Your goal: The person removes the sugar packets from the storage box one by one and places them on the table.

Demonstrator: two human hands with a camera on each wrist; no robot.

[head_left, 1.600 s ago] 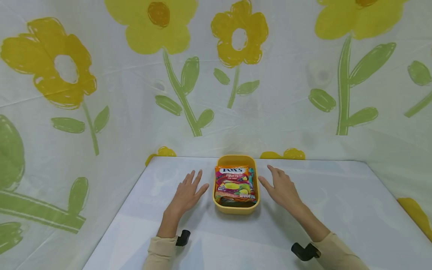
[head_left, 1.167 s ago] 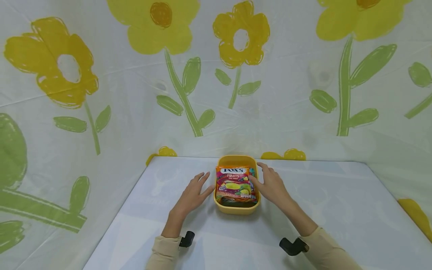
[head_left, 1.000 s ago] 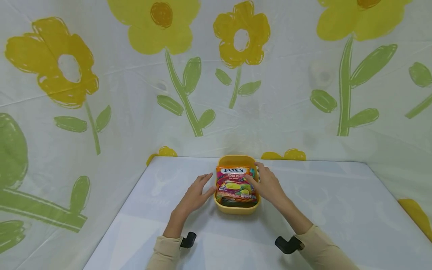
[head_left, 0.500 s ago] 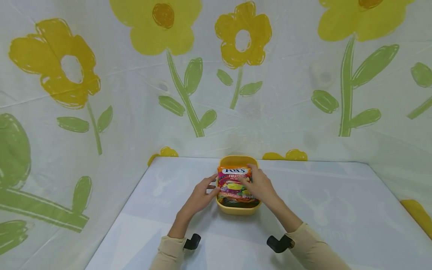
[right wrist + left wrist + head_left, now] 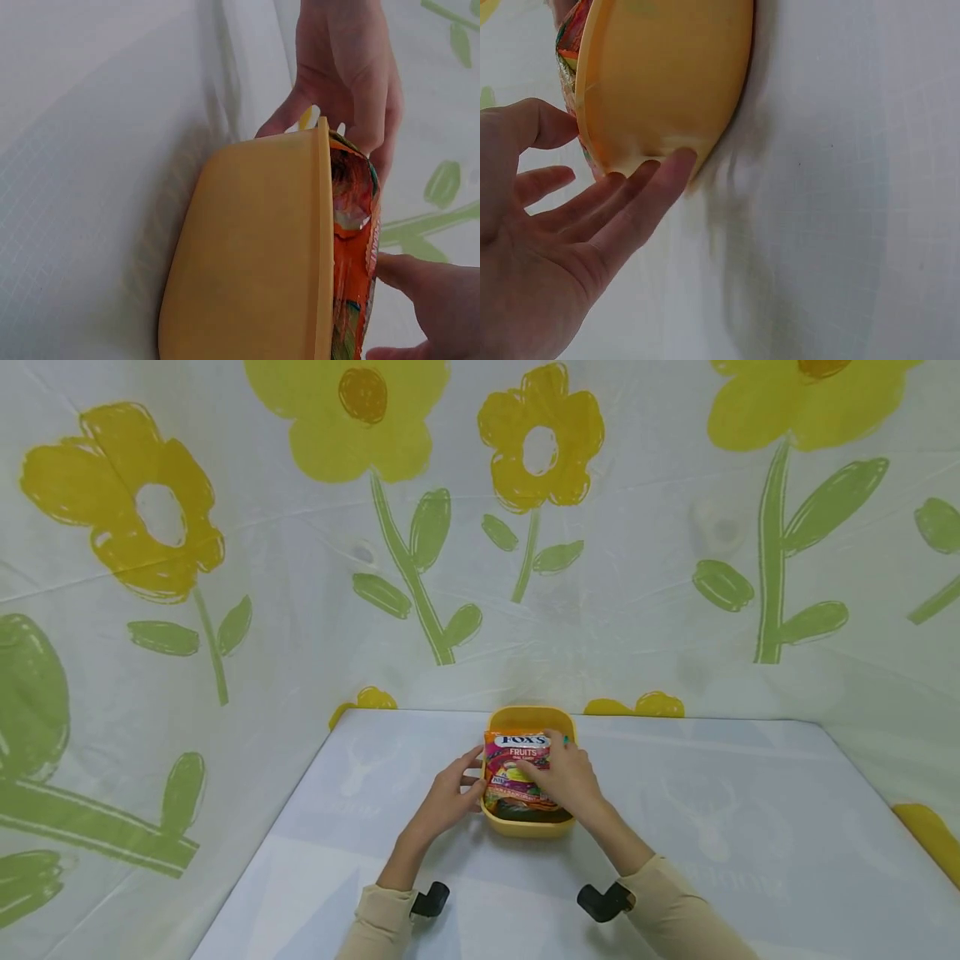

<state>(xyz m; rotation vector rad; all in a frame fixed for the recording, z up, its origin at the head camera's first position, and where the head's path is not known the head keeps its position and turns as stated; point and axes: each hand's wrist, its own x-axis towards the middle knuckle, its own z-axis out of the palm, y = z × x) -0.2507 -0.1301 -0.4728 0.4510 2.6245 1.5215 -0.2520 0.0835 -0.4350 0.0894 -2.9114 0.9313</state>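
Observation:
A yellow plastic container [image 5: 528, 828] stands on the white table, holding a colourful candy bag [image 5: 504, 777] marked FOX'S FRUITS on top. My right hand [image 5: 573, 781] reaches over the container's right rim. Its thumb lies on the bag's face and its bent fingers grip toward the bag's upper right; some fingertips are hidden. In the right wrist view, the thumb [image 5: 401, 271] touches the bag. My left hand [image 5: 442, 797] rests against the container's left side. In the left wrist view its fingers [image 5: 649, 202] lie along the outer wall, thumb near the rim.
The white table [image 5: 712, 827] extends around the container, with its back edge just behind. A cloth with printed yellow flowers [image 5: 536, 439] hangs behind and at the sides. A dark item [image 5: 525, 810] shows under the bag's lower edge.
My right hand has moved left from beside the container onto the candy bag, its fingers bending. My left hand has moved right, from apart to touching the container's side. The container stays put.

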